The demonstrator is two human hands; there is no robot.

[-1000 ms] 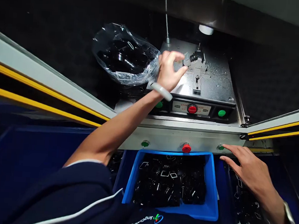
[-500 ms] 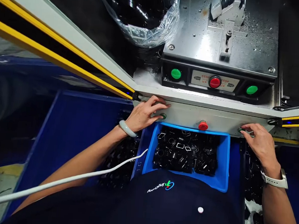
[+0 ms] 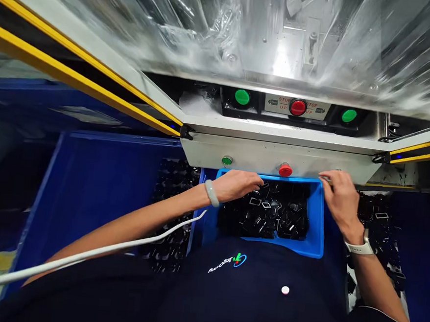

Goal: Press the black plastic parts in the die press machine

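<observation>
The blue bin [image 3: 316, 222] already has many black parts [image 3: 270, 216]; right hand [image 3: 339, 196] loosely spread by its right corner; left hand [image 3: 236, 186] above it, grip and work remaining hard to tell

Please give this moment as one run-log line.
left hand: above blue bin of black parts; right hand: near bin's far-right corner; transparent guard: motion-blurred

Blue bin [image 3: 315, 217], black parts [image 3: 266, 218], yellow strips [image 3: 84, 82].

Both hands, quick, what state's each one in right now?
Left hand: over the blue bin; open or closed can't be told, nothing visibly held.
Right hand: loosely open, nothing visibly held, by the blue bin's far right corner.
</observation>
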